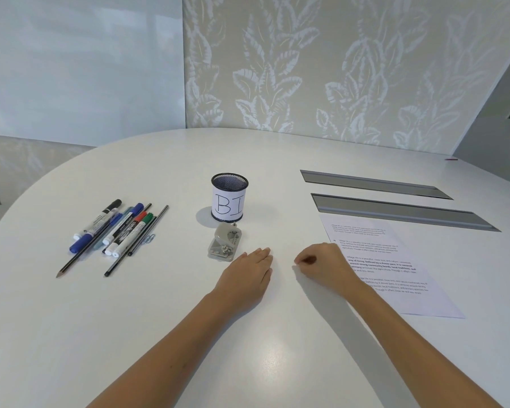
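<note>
Left hand [248,275]: flat on the white table [159,334], fingers straight and together, holding nothing, fingertips just beside the near right corner of the hole punch [225,242]. Right hand [321,266]: fingers curled under toward the thumb, resting at the left edge of the printed sheet [409,260]; cannot tell whether pinching that edge or nothing.

Hole punch: grey, small, lying just near of the mesh pen cup [229,198], middle of the table. Looks like metal on a plastic base, so probably stiff, dense for its bulk and not fragile. Best taken across the two long sides, thumb on one and fingers on the other, clear of the sprung lever, which probably gives under pressure.

Sheet: flat on the right, far corner just short of the nearer of two grey slots [395,212]. Light, limp, hard to lift off a smooth top; likely easier to slide toward the table edge or peel up by a corner, and easy to crease.

Writing: "BI" hand-drawn in black on the white label round the cup. On the sheet, several printed paragraphs, one partly bold, seeming to read "way of living. Defined by a slower pace"; the rest too small. Printed brand names on the markers [115,228] at far left, not legible. Beside them, pencils and a paper clip [150,238].
</note>
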### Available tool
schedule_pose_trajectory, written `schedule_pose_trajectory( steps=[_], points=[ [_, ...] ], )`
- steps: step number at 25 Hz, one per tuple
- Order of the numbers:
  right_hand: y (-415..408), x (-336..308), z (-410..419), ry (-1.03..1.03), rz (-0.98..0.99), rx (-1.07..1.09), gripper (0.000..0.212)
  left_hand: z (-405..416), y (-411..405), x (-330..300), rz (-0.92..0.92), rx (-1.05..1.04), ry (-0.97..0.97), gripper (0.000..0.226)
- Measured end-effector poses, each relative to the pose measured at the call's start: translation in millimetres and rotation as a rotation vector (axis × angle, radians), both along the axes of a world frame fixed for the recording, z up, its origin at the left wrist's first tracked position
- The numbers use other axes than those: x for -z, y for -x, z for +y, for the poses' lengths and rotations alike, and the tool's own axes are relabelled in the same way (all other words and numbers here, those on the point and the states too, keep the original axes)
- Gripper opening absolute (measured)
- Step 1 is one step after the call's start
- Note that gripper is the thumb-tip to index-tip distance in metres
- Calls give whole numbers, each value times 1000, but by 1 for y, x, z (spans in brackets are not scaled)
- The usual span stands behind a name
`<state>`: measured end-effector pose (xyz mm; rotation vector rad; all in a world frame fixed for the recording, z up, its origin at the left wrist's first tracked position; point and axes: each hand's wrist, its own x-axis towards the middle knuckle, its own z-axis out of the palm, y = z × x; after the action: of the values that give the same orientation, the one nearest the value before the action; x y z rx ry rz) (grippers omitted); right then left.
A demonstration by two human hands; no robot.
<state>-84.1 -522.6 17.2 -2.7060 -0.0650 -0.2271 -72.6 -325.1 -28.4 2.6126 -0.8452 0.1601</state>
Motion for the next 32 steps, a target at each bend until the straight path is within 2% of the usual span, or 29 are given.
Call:
schedule_pose_trajectory(
  steps=[2,4,5,7,10,14,16,18,21,22,24,26,28,32],
  points=[
    [-7,-2,-17,-527,60,178,15,0,0,0,-1,1,-6,45],
    [-18,-11,-33,-1097,124,238,11,0,-1,1,-10,3,-11,45],
    [-25,-20,-39,-1308,119,248,10,0,-1,1,-12,4,-12,45],
    [-41,-41,-45,-1544,86,236,11,0,-1,0,-12,7,-13,45],
    [-68,-78,-36,-1627,68,136,8,1,0,-1,-9,5,-33,46],
    [-105,-123,6,-1481,38,-28,8,8,5,-7,-18,13,-10,42],
    [-122,-132,39,-1314,37,-104,7,18,9,-11,-83,7,5,34],
    [-138,-131,74,-989,4,-105,14,26,13,-10,-125,37,44,33],
    [-159,-123,117,-275,-134,-100,20,33,16,-4,-144,94,91,39],
    [-163,-121,127,-93,-153,-134,22,34,16,-4,-157,111,94,39],
    [-172,-113,140,126,-124,-191,27,34,16,-4,-185,142,112,37],
    [-176,-106,146,207,-92,-193,32,34,15,-5,-212,159,124,37],
    [-177,-100,149,200,-103,-163,36,34,14,-3,-206,161,112,39],
    [-171,-95,153,56,-294,-51,13,35,12,-6,-214,163,98,34]
  ],
)
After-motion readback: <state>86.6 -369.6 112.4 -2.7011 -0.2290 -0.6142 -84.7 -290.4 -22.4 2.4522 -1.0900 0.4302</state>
